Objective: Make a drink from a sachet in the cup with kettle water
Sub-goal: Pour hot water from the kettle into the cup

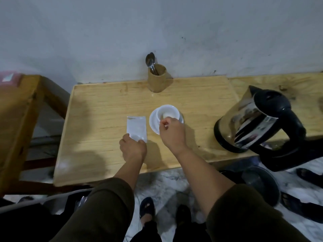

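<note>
A white cup [168, 111] stands on a white saucer [153, 122] in the middle of the wooden table [104, 109]. My right hand [172, 132] rests at the cup's near rim, fingers pinched on the cup's handle. A flat white sachet [136, 127] lies on the table left of the saucer. My left hand [133, 148] holds the sachet's near edge against the table. A glass kettle [258, 119] with black lid, base and handle stands at the right, apart from both hands.
A wooden holder with spoons [156, 77] stands at the back by the wall. A wooden chair [19, 116] is at the left. The kettle's black base [262, 182] and sandals lie on the marble floor below the table's front edge.
</note>
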The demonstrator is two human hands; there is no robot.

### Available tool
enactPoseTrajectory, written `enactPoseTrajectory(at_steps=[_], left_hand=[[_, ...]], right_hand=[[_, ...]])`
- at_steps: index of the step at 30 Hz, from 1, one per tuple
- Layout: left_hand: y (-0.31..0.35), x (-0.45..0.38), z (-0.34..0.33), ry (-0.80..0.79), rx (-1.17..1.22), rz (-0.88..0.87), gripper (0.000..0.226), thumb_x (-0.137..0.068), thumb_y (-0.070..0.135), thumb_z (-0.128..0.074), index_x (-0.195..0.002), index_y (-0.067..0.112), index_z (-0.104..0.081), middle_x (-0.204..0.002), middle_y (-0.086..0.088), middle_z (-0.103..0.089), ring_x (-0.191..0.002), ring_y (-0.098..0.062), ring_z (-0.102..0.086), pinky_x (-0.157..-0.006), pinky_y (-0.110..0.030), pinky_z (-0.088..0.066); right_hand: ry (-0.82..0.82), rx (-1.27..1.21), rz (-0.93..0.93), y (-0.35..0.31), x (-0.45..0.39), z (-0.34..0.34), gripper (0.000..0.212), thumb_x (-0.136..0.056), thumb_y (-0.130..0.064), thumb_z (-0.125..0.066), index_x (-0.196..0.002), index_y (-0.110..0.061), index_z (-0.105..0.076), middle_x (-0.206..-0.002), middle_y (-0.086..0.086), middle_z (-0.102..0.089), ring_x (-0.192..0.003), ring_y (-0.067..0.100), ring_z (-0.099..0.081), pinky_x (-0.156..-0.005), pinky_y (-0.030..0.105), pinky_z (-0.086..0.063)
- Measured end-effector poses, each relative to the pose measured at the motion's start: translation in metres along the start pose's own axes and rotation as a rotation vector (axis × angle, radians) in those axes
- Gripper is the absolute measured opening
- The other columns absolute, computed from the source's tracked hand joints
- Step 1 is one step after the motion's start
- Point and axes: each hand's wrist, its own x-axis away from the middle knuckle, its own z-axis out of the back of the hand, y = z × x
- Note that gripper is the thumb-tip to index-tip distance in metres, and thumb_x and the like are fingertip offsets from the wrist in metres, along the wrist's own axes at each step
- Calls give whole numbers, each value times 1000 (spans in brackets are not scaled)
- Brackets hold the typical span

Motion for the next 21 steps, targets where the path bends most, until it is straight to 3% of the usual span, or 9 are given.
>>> enactPoseTrajectory(at_steps=[7, 11, 14, 17, 21], left_hand=[[22, 76, -64, 1, 59, 33, 60, -88, 18, -52, -142, 0, -31, -144, -21, -38, -135, -35, -36, -108, -38, -32], [38, 112, -99, -208, -42, -51, 61, -91, 23, -53, -143, -1, -32, -149, -20, -35, -138, -34, -36, -111, -37, -32], [47, 127, -115, -369, -367, -219, 46, -97, 25, -44, -138, 3, -45, -149, -19, -39, -137, -35, -37, -114, -38, -32], [52, 132, -123, -417, -600, -254, 52, -98, 34, -36, -144, 9, -38, -152, -15, -33, -140, -35, -29, -117, -39, -24], [52, 128, -129, -410, -642, -247, 52, -97, 28, -38, -143, 4, -35, -150, -17, -34, -140, -34, -28, -117, -35, -23]], right_hand=[[392, 48, 138, 40, 6, 111, 23, -85, -10, -56, -104, -7, -68, -112, 13, -58, -108, 28, -57, -91, 34, -46], [627, 248, 148, 74, 20, 170, 21, -84, -17, -55, -101, -16, -68, -122, 8, -53, -119, 26, -46, -98, 41, -35], [689, 335, 44, 99, 31, 203, 23, -85, -18, -53, -106, -21, -62, -137, 7, -44, -131, 27, -36, -105, 47, -27], [673, 342, -89, 123, 38, 222, 38, -83, -14, -55, -121, -22, -51, -144, 10, -36, -134, 29, -31, -107, 49, -26], [568, 35, -252, 149, 40, 234, 52, -84, -14, -56, -132, -17, -38, -130, 13, -47, -119, 32, -47, -101, 47, -42]])
